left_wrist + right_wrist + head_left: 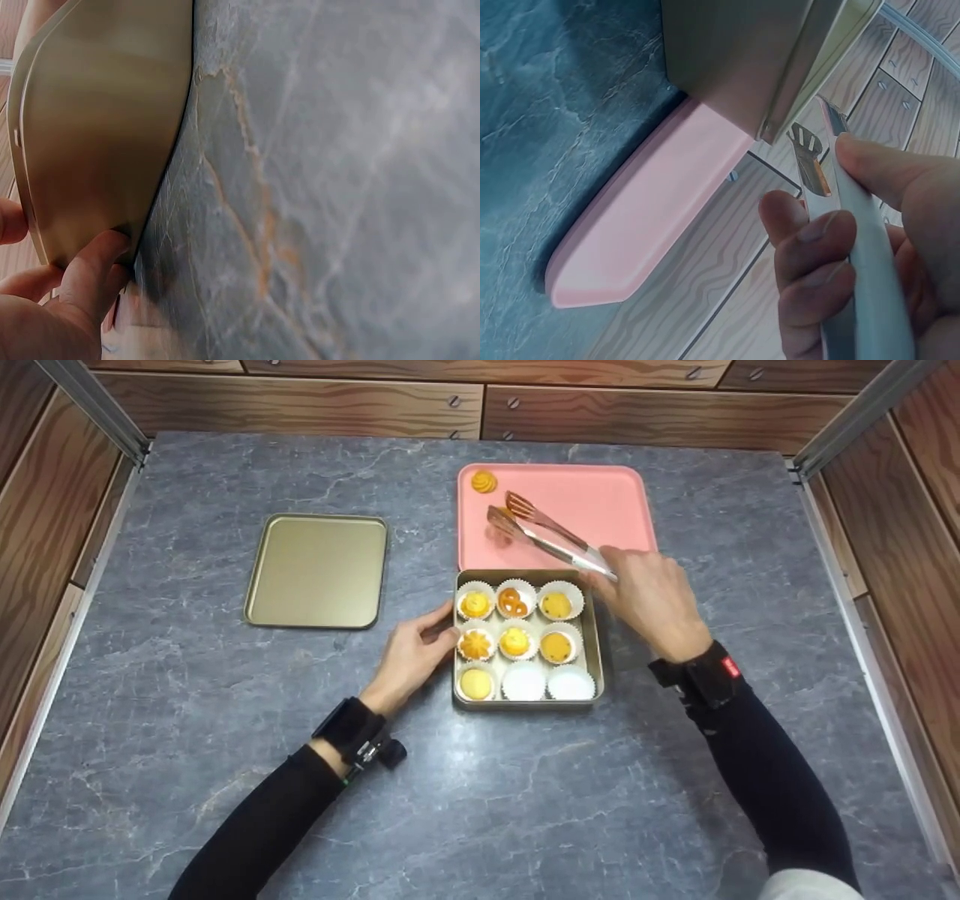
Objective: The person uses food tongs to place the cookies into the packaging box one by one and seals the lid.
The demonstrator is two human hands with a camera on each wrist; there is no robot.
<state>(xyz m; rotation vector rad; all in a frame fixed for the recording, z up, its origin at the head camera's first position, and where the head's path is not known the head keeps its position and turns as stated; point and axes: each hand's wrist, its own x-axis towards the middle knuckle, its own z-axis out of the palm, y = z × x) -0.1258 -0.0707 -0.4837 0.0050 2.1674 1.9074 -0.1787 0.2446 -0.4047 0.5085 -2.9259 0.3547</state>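
A square metal tin [527,704] holds white paper cups with several yellow and orange cookies in them. In its front row, two cups [523,681] show bare white insides. My left hand [409,660] rests against the tin's left wall; in the left wrist view its fingers [94,270] touch the outer side. My right hand [652,596] grips metal tongs [559,550] by the handle, above a pink tray [607,502] behind the tin. The tong tips are spread around a small orange cookie [507,512], mostly hidden; whether they touch it I cannot tell.
A swirled cookie [484,481] lies in the tray's far left corner. Left of the tin, the gold square lid [319,571] lies on the grey marbled table [420,810]. Wood-patterned panels [300,409] border the table at the back and both sides.
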